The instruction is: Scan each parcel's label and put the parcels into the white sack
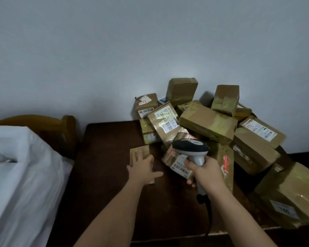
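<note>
A small flat cardboard parcel (139, 152) lies on the dark wooden table (105, 157), apart from the heap. My left hand (143, 168) rests on it with fingers spread and straight. My right hand (203, 172) grips the handle of a grey and black barcode scanner (191, 148); its head points at a labelled parcel (177, 162) at the front of the heap. The white sack (20, 175) stands open at the left, beside the table.
Several taped cardboard parcels (209, 122) are heaped against the grey wall on the table's right half. A large box (292, 191) sits at the right front edge. A wooden chair back (68, 125) stands behind the sack. The scanner's cable (209, 216) hangs over the table's front edge.
</note>
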